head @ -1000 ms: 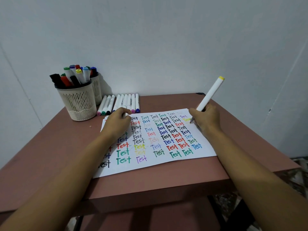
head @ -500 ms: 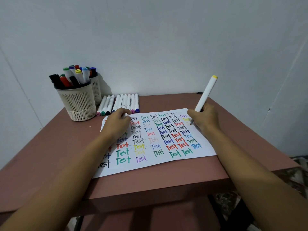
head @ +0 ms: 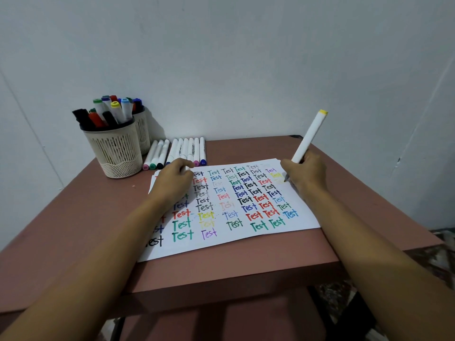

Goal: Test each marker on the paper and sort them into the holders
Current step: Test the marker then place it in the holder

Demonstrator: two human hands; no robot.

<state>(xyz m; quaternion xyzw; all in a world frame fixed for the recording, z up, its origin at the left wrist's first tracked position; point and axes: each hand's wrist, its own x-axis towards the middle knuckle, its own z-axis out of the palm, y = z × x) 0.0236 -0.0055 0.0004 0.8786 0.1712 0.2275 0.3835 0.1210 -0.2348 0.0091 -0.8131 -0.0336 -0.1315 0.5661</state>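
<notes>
The yellow marker [head: 309, 137] has tilted back rightward slightly.

Right hand [head: 306, 172] gripping yellow-capped marker [head: 309, 137] tip-down on paper [head: 302, 221], left hand [head: 172, 184] curled on paper's far-left corner, holders [head: 118, 150] far left

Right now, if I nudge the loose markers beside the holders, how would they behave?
They would probably roll: the loose markers look round-barrelled and lie flat on the table. Lying side by side, one pushed likely shoves its neighbours.

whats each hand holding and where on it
Right hand grips the yellow marker low on its barrel, near the tip. Left hand, curled on the paper: cannot tell.
</notes>
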